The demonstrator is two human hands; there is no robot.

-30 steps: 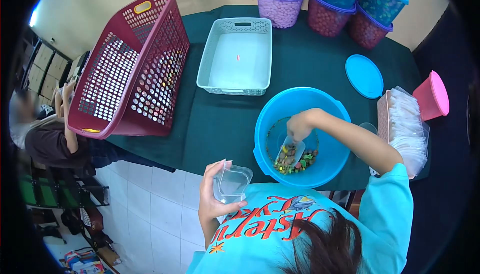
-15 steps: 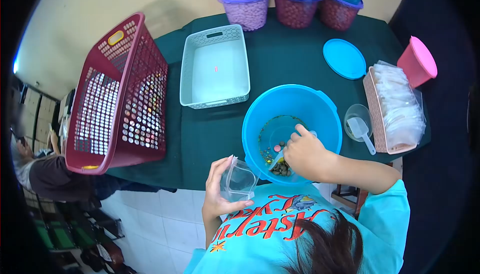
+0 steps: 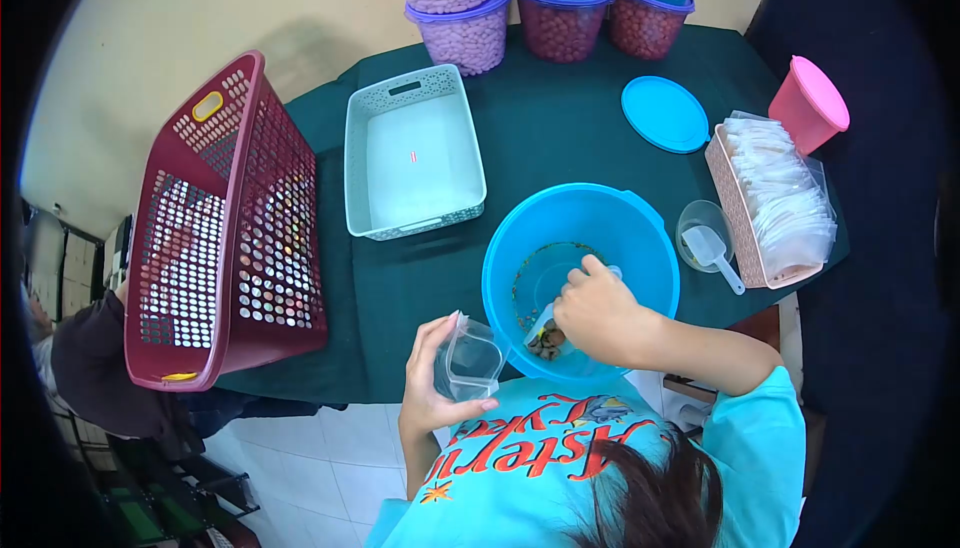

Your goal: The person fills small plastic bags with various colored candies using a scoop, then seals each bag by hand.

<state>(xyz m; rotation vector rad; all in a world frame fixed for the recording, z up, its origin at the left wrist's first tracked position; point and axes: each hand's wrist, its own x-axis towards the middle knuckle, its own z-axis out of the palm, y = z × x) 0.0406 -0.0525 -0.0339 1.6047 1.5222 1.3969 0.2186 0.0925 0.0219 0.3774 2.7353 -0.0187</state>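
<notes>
The left hand (image 3: 428, 380) is gripping a small clear plastic container (image 3: 468, 360), holding it open just off the near edge of the tabletop (image 3: 560, 128), beside the blue bucket (image 3: 580, 278). The right hand (image 3: 598, 310) is reaching down inside that bucket, fingers closed around a clear scoop (image 3: 545, 326) that is loaded with mixed-colour candies (image 3: 546, 343) at the bucket's near wall. To the right, a second scoop (image 3: 712, 251) is lying in a small clear bowl (image 3: 703, 231), next to a pink tray of clear bags (image 3: 775, 203). Further back, a pale grey basket (image 3: 413, 153) is sitting empty, with a maroon laundry basket (image 3: 225, 223) tilting at the left. A blue lid (image 3: 664, 114), a pink cup (image 3: 808, 104) and filled jars (image 3: 470, 33) are standing farthest away.
</notes>
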